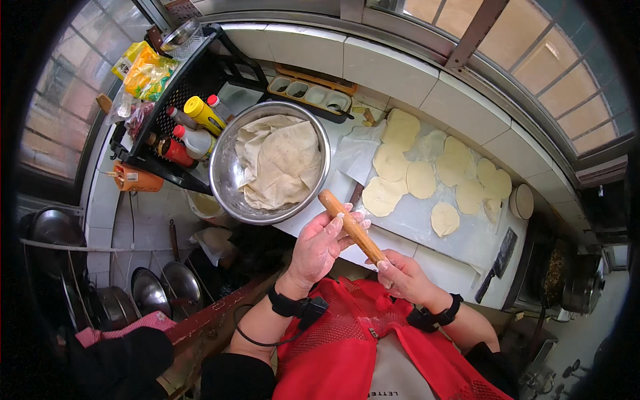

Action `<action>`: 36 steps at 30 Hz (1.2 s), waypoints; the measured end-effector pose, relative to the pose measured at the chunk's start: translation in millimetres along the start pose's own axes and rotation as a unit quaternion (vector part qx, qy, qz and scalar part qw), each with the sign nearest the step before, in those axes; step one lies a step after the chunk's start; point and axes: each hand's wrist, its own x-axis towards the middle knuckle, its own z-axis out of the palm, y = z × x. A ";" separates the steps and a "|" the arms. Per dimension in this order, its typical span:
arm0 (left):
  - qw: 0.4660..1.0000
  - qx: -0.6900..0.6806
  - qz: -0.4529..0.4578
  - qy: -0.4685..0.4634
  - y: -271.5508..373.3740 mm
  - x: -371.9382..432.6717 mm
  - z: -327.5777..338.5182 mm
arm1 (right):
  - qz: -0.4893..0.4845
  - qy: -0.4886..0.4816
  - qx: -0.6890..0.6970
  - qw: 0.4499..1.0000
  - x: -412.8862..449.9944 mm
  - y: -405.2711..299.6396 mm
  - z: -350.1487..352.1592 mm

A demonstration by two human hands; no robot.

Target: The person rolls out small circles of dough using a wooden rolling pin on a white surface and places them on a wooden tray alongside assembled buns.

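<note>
A wooden rolling pin (356, 232) slants through the air in front of my red vest, short of the counter. My left hand (322, 245), dusted with flour, holds it around the middle, fingers behind and thumb in front. At its lower end the fingers of my right hand (407, 275) pinch the tip. Beyond the hands, several flat rounds of rolled dough (421, 179) lie on a floured board (400, 220), some overlapping. To the left stands a steel bowl (218, 187) with a crumpled cream cloth (285, 160) in it, which hides whatever may be underneath.
A cleaver (500, 262) lies by the board's right end, near a round container (522, 201). Behind the bowl are a spice box (312, 95) and a black rack (175, 95) with several bottles. A pan of food (554, 272) stands at far right.
</note>
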 end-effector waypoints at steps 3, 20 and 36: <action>1.000 0.017 -0.010 0.008 5.6 0.9 -8.9 | -0.040 0.039 -0.031 0.998 7.8 11.9 18.6; 0.948 0.125 -0.280 -0.087 -136.7 37.7 73.2 | -0.130 0.315 -0.222 0.914 -124.5 88.1 -46.9; 0.608 0.788 0.041 0.094 -215.0 167.6 60.6 | -0.089 0.541 -0.094 0.831 -220.6 184.9 -116.3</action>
